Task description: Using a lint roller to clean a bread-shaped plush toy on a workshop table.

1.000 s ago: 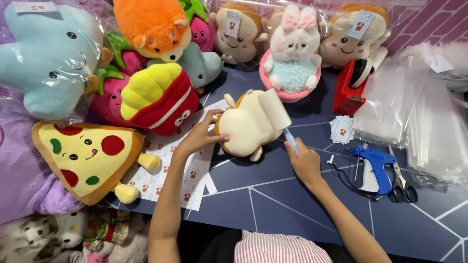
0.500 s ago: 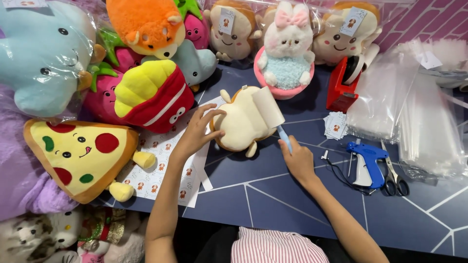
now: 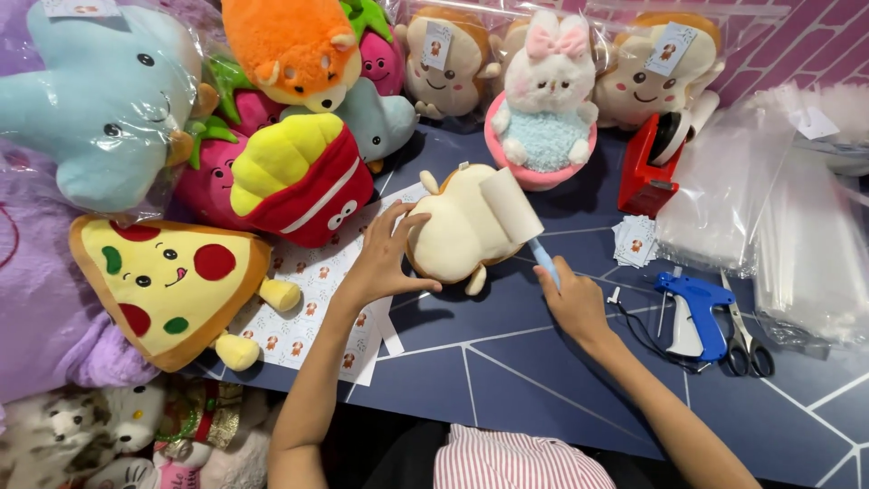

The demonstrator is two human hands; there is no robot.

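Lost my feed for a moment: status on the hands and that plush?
Left hand steadying cream plush on table. Right hand gripping lint roller, roller head on plush. Nothing blocking either hand.

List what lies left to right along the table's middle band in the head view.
Pizza plush → left hand → cream plush → lint roller → right hand → blue tagging gun → scissors.
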